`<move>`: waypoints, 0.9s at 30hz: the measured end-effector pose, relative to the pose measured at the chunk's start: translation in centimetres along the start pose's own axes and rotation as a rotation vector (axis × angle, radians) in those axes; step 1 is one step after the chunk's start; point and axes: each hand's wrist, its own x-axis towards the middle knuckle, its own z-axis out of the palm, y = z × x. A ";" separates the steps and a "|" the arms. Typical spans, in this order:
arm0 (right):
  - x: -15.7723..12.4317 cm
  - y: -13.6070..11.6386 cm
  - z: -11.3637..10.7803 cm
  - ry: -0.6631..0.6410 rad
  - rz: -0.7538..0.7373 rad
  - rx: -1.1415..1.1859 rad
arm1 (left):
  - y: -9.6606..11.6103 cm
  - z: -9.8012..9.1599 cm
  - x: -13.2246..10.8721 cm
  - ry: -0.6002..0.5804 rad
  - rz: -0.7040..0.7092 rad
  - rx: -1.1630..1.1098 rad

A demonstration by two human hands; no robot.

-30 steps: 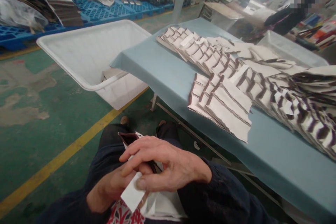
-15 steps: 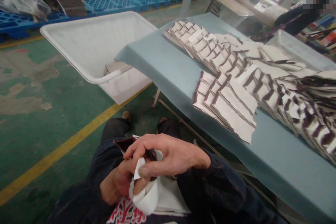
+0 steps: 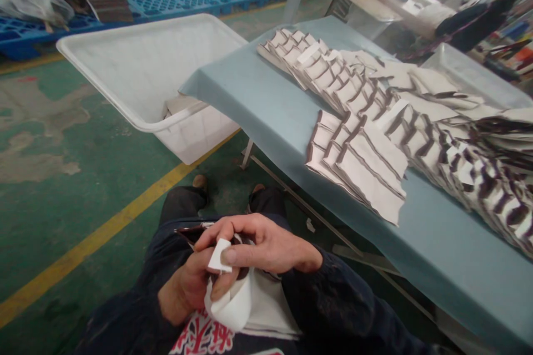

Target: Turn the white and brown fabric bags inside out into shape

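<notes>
Both hands meet low in the view, in front of my body. My right hand [image 3: 270,247] pinches the end of a white strip, a small white tab [image 3: 220,256], between thumb and fingers. Below it, my left hand [image 3: 187,288] is curled around a curved white band [image 3: 237,310], which looks like a roll of tape or labels, with a digit over its inner edge. Pale folded fabric pieces [image 3: 270,305] lie on my lap under the hands. A dark brown-edged piece [image 3: 191,232] shows behind the fingers; how it is held is hidden.
At the right is a blue-grey covered table [image 3: 266,105] with overlapping rows of cream, dark-edged fabric pieces [image 3: 366,161]. A white plastic bin [image 3: 125,66] stands by its far left corner. Blue pallets [image 3: 175,0] line the back. A person's dark sleeve [image 3: 470,25] shows far right.
The white tab has turned and now shows more of its flat face between my fingers. My right hand has shifted slightly left. The view has moved a little.
</notes>
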 end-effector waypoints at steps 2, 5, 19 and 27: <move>-0.3 0.0 0.4 0.133 -0.050 0.039 | 0.9 0.7 0.2 -0.086 -0.038 -0.046; -1.1 -0.5 0.3 0.398 -0.191 0.064 | 2.6 1.4 0.6 -0.144 -0.034 -0.118; -4.0 0.0 -0.2 0.576 -0.032 -0.320 | 2.2 0.3 0.7 0.402 0.381 0.270; -2.6 1.5 2.7 0.502 0.141 -0.080 | 2.7 -0.2 -2.0 0.166 0.282 0.535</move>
